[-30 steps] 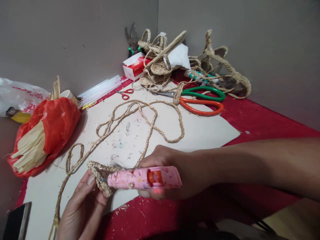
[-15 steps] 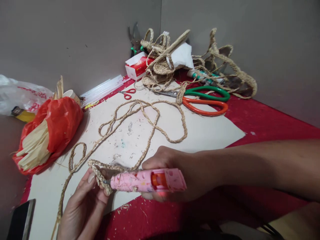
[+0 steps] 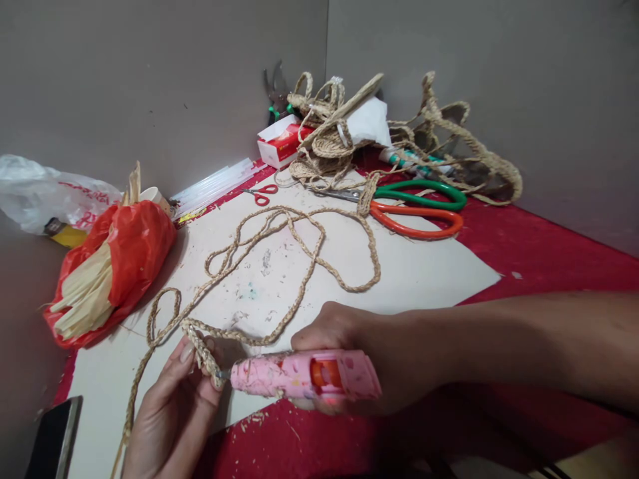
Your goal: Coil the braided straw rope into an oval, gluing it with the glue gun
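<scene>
A folded end of pale braided cord [image 3: 202, 352] is held over the front part of a white sheet [image 3: 399, 259], pinched between the thumb and fingers of the left hand [image 3: 172, 406], with only the cord's own thickness between them. The right hand [image 3: 349, 329] is wrapped around a pink plastic glue gun [image 3: 299, 376], its metal nozzle at the cord's lower tip; whether they touch is hard to tell. Stray fibres cling to the gun's smooth body. The rest of the cord winds in loose loops across the sheet, whose pointed right corner lies on a dark red tabletop [image 3: 539, 266]. A stretch of sheet separates the right wrist from the big scissors [image 3: 379, 209], with one green and one orange handle; grey walls [image 3: 150, 80] bound the far edges. Red print on a crumpled clear bag [image 3: 44, 193] and lettering on a red-and-white box [image 3: 282, 146] are too small to read. A shiny red bag [image 3: 142, 246] holds papery husks [image 3: 87, 293] at left, and a dark phone [image 3: 54, 439] lies near the left hand. Farther back are small red-handled scissors [image 3: 255, 193], translucent sticks [image 3: 214, 186] and coarse coiled braid [image 3: 334, 143].
</scene>
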`<move>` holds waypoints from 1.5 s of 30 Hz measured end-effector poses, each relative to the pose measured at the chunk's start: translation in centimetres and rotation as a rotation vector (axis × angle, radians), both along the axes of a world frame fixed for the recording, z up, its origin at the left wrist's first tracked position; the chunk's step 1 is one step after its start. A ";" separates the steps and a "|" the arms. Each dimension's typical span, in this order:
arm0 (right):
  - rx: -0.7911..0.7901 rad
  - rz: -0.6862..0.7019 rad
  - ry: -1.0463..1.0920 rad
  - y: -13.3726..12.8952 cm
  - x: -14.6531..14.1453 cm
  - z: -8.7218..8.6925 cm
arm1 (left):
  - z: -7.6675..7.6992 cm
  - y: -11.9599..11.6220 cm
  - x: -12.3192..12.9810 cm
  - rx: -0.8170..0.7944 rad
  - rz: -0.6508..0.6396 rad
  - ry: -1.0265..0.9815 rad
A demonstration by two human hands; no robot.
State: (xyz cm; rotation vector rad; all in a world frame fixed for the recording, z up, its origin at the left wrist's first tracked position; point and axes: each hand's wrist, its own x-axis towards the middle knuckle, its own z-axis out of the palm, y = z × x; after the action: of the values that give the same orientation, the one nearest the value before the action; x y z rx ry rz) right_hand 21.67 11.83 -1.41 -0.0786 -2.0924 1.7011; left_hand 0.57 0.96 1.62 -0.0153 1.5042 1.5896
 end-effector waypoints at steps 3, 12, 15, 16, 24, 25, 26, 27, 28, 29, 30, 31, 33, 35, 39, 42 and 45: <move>0.000 0.018 0.001 0.0 0.1 -0.2 | 0.7 -0.6 1.4 0.018 -0.042 0.150; 0.001 0.040 -0.049 0.1 0.4 -0.4 | 1.3 -0.6 2.7 0.014 -0.092 0.238; 0.070 0.135 -0.197 0.1 0.7 0.1 | 0.9 -0.5 1.5 0.011 -0.083 0.210; 0.132 0.172 -0.261 0.1 0.7 0.2 | 0.8 -0.4 1.0 0.008 -0.067 0.184; 0.813 0.154 -0.508 -0.6 0.3 0.8 | 0.8 -0.2 -1.3 0.173 0.012 0.052; 0.822 0.141 -0.499 -0.7 0.4 0.9 | 1.0 -0.3 -1.3 0.207 -0.015 0.081; 0.825 0.133 -0.493 -0.7 0.5 1.1 | 1.1 -0.5 -1.3 0.235 -0.040 0.115; 0.825 0.131 -0.488 -0.7 0.7 1.4 | 1.2 -0.6 -1.3 0.261 -0.057 0.155; 0.824 0.128 -0.479 -0.8 0.9 1.8 | 1.3 -0.8 -1.3 0.281 -0.065 0.195; 0.824 0.126 -0.467 -0.8 1.1 2.4 | 1.4 -1.0 -1.4 0.298 -0.063 0.236; 0.819 0.123 -0.455 -0.7 1.4 3.1 | 1.4 -1.2 -1.5 0.316 -0.059 0.271; 0.808 0.116 -0.441 -0.7 1.6 3.8 | 1.5 -1.5 -1.5 0.332 -0.055 0.302; 0.782 0.078 -0.391 -0.5 1.5 5.4 | 1.5 -1.9 -1.6 0.353 -0.054 0.348; 0.760 -0.014 -0.286 0.0 0.8 6.8 | 1.5 -2.2 -1.4 0.363 -0.053 0.374; 0.633 -0.211 -0.037 0.9 -2.8 7.8 | 1.6 -2.6 -1.1 0.378 -0.084 0.398; 0.439 -0.168 0.014 1.2 -6.1 7.2 | 1.6 -2.6 -1.2 0.370 -0.137 0.427; 0.217 -0.057 0.000 1.0 -8.3 6.5 | 1.5 -2.4 -1.4 0.359 -0.159 0.443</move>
State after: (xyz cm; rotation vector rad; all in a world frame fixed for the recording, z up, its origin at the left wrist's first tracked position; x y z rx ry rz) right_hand 13.36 12.88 5.12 -0.0706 -2.2385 1.4325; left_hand -0.88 -1.40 3.07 0.6813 1.4730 1.7830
